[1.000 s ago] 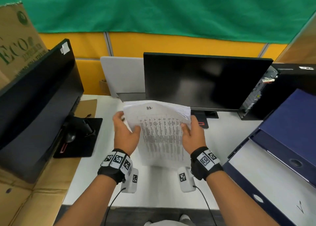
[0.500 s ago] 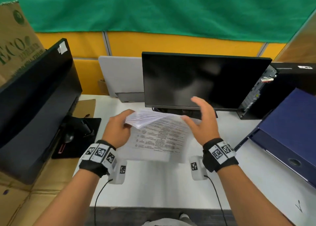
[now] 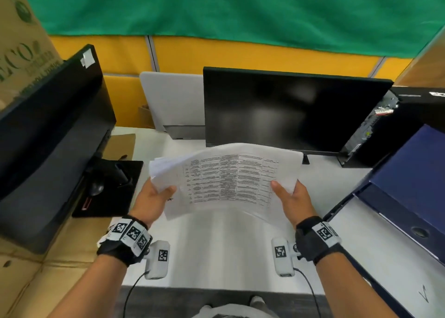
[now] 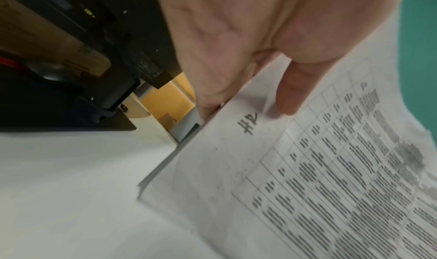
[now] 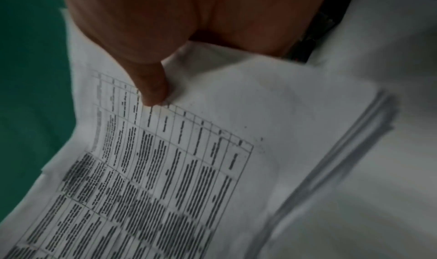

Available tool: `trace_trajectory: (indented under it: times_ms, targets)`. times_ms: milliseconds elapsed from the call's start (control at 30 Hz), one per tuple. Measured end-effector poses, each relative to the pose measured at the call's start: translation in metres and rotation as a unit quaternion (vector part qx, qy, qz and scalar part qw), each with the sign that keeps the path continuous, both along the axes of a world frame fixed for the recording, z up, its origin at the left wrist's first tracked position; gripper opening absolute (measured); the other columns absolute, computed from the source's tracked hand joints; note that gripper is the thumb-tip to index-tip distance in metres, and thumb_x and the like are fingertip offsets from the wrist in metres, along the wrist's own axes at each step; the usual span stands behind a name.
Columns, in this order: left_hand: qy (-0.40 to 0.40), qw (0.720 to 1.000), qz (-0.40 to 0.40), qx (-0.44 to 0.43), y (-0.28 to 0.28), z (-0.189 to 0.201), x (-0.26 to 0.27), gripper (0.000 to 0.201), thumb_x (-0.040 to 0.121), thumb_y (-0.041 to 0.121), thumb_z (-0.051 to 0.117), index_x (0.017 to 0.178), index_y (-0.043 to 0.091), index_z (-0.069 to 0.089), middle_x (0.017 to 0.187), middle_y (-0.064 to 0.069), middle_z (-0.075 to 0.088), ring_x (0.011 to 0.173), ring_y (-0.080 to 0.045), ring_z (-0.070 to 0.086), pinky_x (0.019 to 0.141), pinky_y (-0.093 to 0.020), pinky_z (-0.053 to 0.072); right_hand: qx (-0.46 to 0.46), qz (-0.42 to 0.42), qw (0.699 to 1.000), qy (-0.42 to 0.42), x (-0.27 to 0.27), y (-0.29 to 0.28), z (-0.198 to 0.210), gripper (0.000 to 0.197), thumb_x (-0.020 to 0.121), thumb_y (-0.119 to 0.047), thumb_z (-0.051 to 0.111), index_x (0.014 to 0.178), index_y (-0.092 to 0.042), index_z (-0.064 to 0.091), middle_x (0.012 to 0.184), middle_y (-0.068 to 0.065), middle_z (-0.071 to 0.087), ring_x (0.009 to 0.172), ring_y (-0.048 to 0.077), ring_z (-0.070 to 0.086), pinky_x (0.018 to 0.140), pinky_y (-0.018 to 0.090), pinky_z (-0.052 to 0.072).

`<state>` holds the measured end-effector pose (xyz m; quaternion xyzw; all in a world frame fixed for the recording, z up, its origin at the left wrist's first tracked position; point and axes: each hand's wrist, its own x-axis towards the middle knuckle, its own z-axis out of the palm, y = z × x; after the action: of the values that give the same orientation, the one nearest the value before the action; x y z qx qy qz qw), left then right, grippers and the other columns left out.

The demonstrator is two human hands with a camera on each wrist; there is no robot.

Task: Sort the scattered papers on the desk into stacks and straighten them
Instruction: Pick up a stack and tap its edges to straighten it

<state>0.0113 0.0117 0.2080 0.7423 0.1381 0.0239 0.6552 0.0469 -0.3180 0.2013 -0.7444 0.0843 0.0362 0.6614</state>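
A stack of white papers [image 3: 226, 175] with a printed table on the top sheet is held lengthwise above the white desk [image 3: 216, 252], in front of the middle monitor. My left hand [image 3: 154, 198] grips its left short edge, thumb on top near a handwritten mark [image 4: 248, 124]. My right hand [image 3: 290, 200] grips the right short edge, thumb [image 5: 151, 87] pressed on the top sheet. The sheets' edges [image 5: 350, 151] are fanned and uneven. The fingers under the papers are hidden.
A black monitor [image 3: 286, 110] stands right behind the papers. A second monitor [image 3: 48, 134] and its black base [image 3: 108, 190] are at the left, on cardboard. A navy box and lid [image 3: 409, 187] lie at the right, a computer case [image 3: 409, 115] behind them.
The stack has been turned from upright to lengthwise. My right hand, off the papers half a second ago, now grips the right edge; my left hand holds the left edge.
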Motion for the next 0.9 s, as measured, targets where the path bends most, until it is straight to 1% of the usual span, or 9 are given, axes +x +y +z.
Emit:
trace_trajectory:
  times_ms: [67,133,200,300,467,600,667,767,900]
  targets:
    - [0.013,1.0,0.013,0.012,-0.004,-0.017,0.0,0.039,0.086,0.0,0.06,0.121,0.018,0.059,0.111,-0.005,0.067,0.1,-0.027,0.062,0.081,-0.039,0.053,0.005,-0.027,1.0,-0.002,-0.005,0.002,-0.01,0.037,0.087,-0.016,0.068,0.121,-0.028,0.059,0.114,-0.007,0.068,0.106,0.016,0.064,0.091,0.037,0.052]
    - [0.018,1.0,0.01,0.021,-0.008,-0.033,0.0,0.038,0.082,0.003,0.063,0.117,0.016,0.058,0.107,-0.005,0.067,0.1,-0.032,0.062,0.077,-0.037,0.054,-0.015,-0.054,0.998,0.001,-0.012,0.003,-0.025,0.039,0.084,-0.009,0.071,0.116,-0.025,0.055,0.107,-0.004,0.066,0.1,0.018,0.064,0.08,0.031,0.053]
    - [0.026,0.999,0.009,0.027,-0.016,-0.04,-0.001,0.035,0.083,0.0,0.061,0.11,0.02,0.055,0.104,0.0,0.065,0.101,-0.028,0.061,0.079,-0.033,0.052,-0.032,-0.07,0.997,0.01,-0.018,0.004,-0.033,0.037,0.085,-0.004,0.068,0.11,-0.024,0.049,0.1,-0.002,0.062,0.096,0.021,0.062,0.071,0.025,0.05]
    - [0.038,0.999,0.028,0.018,-0.023,-0.042,-0.001,0.038,0.085,-0.005,0.059,0.108,0.024,0.053,0.104,0.003,0.064,0.102,-0.024,0.06,0.083,-0.032,0.049,-0.041,-0.074,0.996,0.019,-0.023,0.005,-0.035,0.039,0.089,0.002,0.06,0.113,-0.024,0.043,0.097,-0.006,0.058,0.093,0.015,0.059,0.066,0.018,0.046]
    - [0.016,0.998,0.046,-0.04,-0.021,-0.041,0.0,0.045,0.08,-0.004,0.065,0.114,0.02,0.048,0.102,0.0,0.061,0.098,-0.023,0.058,0.075,-0.031,0.049,-0.045,-0.087,0.995,-0.014,-0.026,0.007,-0.028,0.049,0.083,0.01,0.062,0.113,-0.021,0.041,0.096,-0.004,0.053,0.088,0.007,0.056,0.06,0.013,0.048]
    - [-0.055,0.992,0.041,-0.101,-0.022,-0.028,-0.001,0.033,0.077,0.026,0.066,0.105,0.021,0.05,0.092,0.006,0.059,0.082,-0.014,0.056,0.07,-0.027,0.045,-0.032,-0.084,0.994,-0.062,-0.029,0.014,-0.021,0.047,0.083,-0.009,0.071,0.117,-0.023,0.041,0.103,-0.007,0.052,0.093,0.008,0.058,0.064,0.015,0.054]
    - [-0.056,0.994,0.069,-0.069,-0.023,-0.026,0.004,0.021,0.083,0.037,0.06,0.098,0.024,0.053,0.091,0.008,0.058,0.083,-0.015,0.055,0.072,-0.028,0.043,-0.027,-0.114,0.991,-0.063,-0.029,0.02,-0.018,0.037,0.086,-0.021,0.068,0.115,-0.023,0.045,0.101,-0.006,0.055,0.09,0.01,0.06,0.062,0.015,0.051]
    - [-0.037,0.994,0.107,0.005,-0.023,-0.031,0.013,0.008,0.094,0.033,0.052,0.093,0.026,0.054,0.095,0.005,0.058,0.086,-0.02,0.055,0.072,-0.031,0.043,-0.032,-0.158,0.986,-0.05,-0.024,0.022,-0.018,0.019,0.091,-0.028,0.062,0.104,-0.019,0.052,0.092,-0.005,0.058,0.085,0.017,0.063,0.061,0.023,0.051]
    - [-0.032,0.994,0.106,0.0,-0.02,-0.037,0.015,0.007,0.095,0.028,0.049,0.09,0.026,0.054,0.094,0.004,0.059,0.084,-0.022,0.055,0.071,-0.032,0.043,-0.028,-0.164,0.985,-0.047,-0.022,0.02,-0.02,0.008,0.093,-0.025,0.058,0.098,-0.02,0.053,0.089,-0.007,0.058,0.083,0.016,0.061,0.066,0.028,0.052]
